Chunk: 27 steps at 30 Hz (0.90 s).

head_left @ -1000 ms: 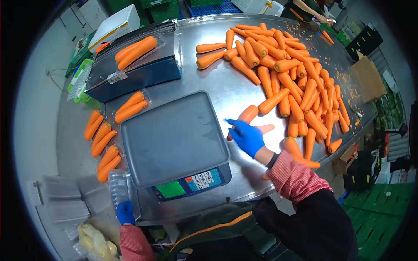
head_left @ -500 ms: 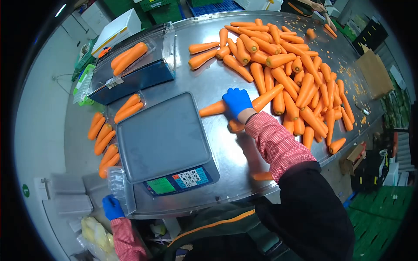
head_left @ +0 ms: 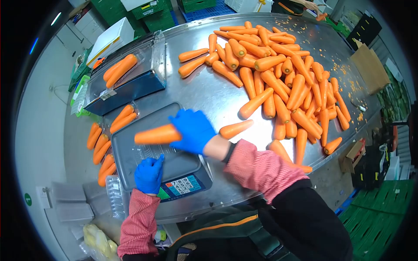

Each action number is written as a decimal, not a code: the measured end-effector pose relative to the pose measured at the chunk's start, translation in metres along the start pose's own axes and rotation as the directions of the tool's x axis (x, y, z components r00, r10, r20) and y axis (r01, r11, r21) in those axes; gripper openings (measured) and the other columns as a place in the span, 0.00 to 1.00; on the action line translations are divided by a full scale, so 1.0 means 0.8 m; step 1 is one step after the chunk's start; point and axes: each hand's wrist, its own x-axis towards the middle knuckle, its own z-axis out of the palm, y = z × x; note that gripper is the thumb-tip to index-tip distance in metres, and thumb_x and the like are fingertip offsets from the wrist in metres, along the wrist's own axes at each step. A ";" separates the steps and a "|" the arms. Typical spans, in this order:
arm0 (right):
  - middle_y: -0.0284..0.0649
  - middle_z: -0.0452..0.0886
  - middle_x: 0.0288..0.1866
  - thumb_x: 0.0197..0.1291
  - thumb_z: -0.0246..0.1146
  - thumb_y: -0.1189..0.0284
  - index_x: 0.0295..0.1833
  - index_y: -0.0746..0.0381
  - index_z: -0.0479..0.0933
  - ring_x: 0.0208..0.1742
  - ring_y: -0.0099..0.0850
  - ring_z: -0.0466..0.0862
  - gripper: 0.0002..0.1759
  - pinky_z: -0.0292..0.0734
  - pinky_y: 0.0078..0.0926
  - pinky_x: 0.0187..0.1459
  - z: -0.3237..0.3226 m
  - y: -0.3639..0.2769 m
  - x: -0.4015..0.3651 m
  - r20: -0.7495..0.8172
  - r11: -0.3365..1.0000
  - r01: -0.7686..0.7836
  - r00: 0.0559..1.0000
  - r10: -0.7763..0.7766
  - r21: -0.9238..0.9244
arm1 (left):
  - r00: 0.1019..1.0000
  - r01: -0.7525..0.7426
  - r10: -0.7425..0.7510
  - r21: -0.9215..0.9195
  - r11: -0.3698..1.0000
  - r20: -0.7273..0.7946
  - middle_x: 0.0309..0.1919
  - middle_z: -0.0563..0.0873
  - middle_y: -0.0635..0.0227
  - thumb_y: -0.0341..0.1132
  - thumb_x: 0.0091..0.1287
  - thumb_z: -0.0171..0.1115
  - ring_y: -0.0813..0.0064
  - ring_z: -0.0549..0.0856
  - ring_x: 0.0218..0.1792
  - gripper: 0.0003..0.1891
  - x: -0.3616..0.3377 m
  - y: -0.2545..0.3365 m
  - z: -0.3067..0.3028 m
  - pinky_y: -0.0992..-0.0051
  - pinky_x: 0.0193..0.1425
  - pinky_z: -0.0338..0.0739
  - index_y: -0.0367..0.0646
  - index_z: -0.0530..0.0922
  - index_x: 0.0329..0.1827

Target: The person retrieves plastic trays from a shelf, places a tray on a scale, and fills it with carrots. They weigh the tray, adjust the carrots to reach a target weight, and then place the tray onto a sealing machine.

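My right hand (head_left: 191,130), in a blue glove, is wrapped round the thick end of a large carrot (head_left: 153,135) above the weighing scale (head_left: 124,152). Just below the carrot, a clear plastic tray (head_left: 150,151) shows faintly on the scale's grey platform. My left hand (head_left: 149,175), also gloved in blue, is closed at the tray's near edge, over the front of the scale. Part of the scale's green display is hidden by that hand. Loose carrots (head_left: 235,129) lie to the right of the scale, beside a large carrot pile (head_left: 296,91).
Clear trays with carrots (head_left: 124,118) stand left of the scale, above a stack of clear trays (head_left: 114,195). A dark wrapping machine (head_left: 126,93) with a carrot pack stands at the back left. Peel scraps lie at the right; another person's hand (head_left: 311,6) is at the far edge.
My right hand has moved left from the pile, bringing a carrot over the scale. My left hand has moved from the tray stack up to the scale, where a clear tray now sits.
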 end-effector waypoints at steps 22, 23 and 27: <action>0.43 0.80 0.47 0.42 0.71 0.66 0.51 0.51 0.79 0.50 0.41 0.82 0.24 0.77 0.39 0.48 -0.042 0.236 -0.064 0.477 0.720 0.056 0.784 0.397 -0.692 | 0.922 0.277 -0.364 -0.430 0.859 -0.134 0.49 0.79 0.56 0.29 0.60 0.64 0.55 0.77 0.53 0.25 -0.027 -0.038 -0.012 0.62 0.61 0.71 0.44 0.75 0.63; 0.42 0.80 0.50 0.43 0.72 0.66 0.52 0.52 0.79 0.52 0.40 0.82 0.26 0.76 0.37 0.50 -0.046 0.230 -0.060 0.490 0.701 0.058 0.756 0.434 -0.710 | 0.921 0.283 -0.368 -0.428 0.858 -0.128 0.49 0.79 0.57 0.29 0.60 0.64 0.55 0.77 0.53 0.25 -0.032 -0.037 -0.011 0.62 0.61 0.71 0.44 0.75 0.63; 0.47 0.79 0.51 0.47 0.72 0.62 0.59 0.55 0.75 0.53 0.44 0.81 0.31 0.76 0.37 0.53 -0.069 0.175 -0.032 0.271 0.855 -0.260 0.872 0.407 -0.448 | 0.905 0.289 -0.395 -0.455 0.842 -0.155 0.49 0.79 0.58 0.29 0.60 0.65 0.55 0.78 0.52 0.25 -0.060 -0.048 -0.004 0.62 0.60 0.71 0.45 0.76 0.62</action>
